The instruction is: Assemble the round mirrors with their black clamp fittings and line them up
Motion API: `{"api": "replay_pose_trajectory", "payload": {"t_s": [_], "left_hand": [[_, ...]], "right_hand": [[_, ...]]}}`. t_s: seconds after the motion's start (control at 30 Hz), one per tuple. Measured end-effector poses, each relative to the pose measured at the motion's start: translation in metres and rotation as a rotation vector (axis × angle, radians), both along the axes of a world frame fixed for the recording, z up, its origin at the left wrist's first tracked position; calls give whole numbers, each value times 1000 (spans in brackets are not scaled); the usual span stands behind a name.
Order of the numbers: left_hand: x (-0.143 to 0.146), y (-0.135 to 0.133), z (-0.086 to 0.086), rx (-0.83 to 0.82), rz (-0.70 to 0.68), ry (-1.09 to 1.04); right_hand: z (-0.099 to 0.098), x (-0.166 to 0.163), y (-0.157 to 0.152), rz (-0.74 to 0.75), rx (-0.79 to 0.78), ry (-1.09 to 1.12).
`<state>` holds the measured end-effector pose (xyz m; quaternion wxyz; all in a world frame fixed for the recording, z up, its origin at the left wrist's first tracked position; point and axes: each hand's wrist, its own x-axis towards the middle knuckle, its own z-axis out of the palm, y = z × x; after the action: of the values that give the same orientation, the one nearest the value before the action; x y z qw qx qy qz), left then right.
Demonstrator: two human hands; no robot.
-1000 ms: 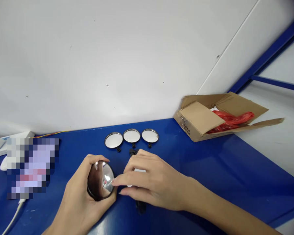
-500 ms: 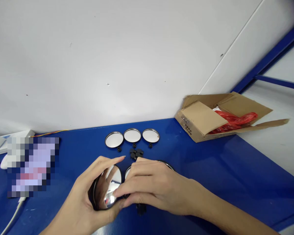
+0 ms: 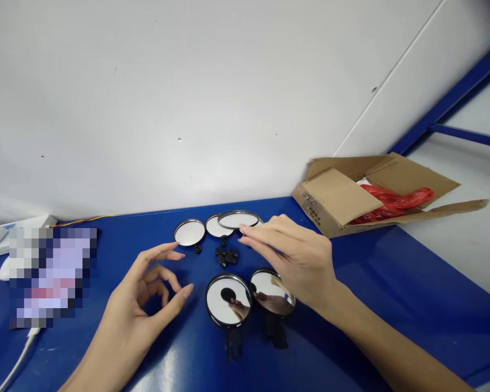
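Observation:
In the head view my right hand (image 3: 298, 256) pinches a round mirror (image 3: 239, 219) by its near edge. That mirror is tilted and held over the back row, partly covering the middle mirror (image 3: 214, 226) and the right one. The left mirror (image 3: 190, 233) of the row shows fully, with a small black knob (image 3: 197, 249) at its edge. My left hand (image 3: 151, 294) is empty, thumb and fingers curved apart above the table. Between the hands lie two more round mirrors (image 3: 228, 300) (image 3: 269, 291) with black stems towards me. Several small black caps (image 3: 226, 256) sit clustered behind them.
On the right of the blue table (image 3: 375, 294) stands an opened cardboard box (image 3: 338, 190) with a red plastic bag (image 3: 392, 201) inside. A blurred-out phone-like device (image 3: 55, 277) with a white cable (image 3: 22, 359) lies at left. A white wall (image 3: 228, 98) closes off the back.
My right hand has lifted the round mirror out of my left hand and carried it away from me to the back row. My left hand has let go and its fingers are apart.

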<state>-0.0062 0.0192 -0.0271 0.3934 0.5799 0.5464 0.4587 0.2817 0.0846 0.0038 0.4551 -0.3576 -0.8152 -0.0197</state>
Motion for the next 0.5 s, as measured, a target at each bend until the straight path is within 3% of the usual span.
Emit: {"api": "replay_pose_trajectory", "payload": {"t_s": [0.13,0.5], "left_hand": [[0,-2,3,-29,16,55],[-2,-3,2,-8,30,132]], "right_hand": [[-14,9,15,-145,53,-144],[-32,11,23,-192,-3,-337]]}}
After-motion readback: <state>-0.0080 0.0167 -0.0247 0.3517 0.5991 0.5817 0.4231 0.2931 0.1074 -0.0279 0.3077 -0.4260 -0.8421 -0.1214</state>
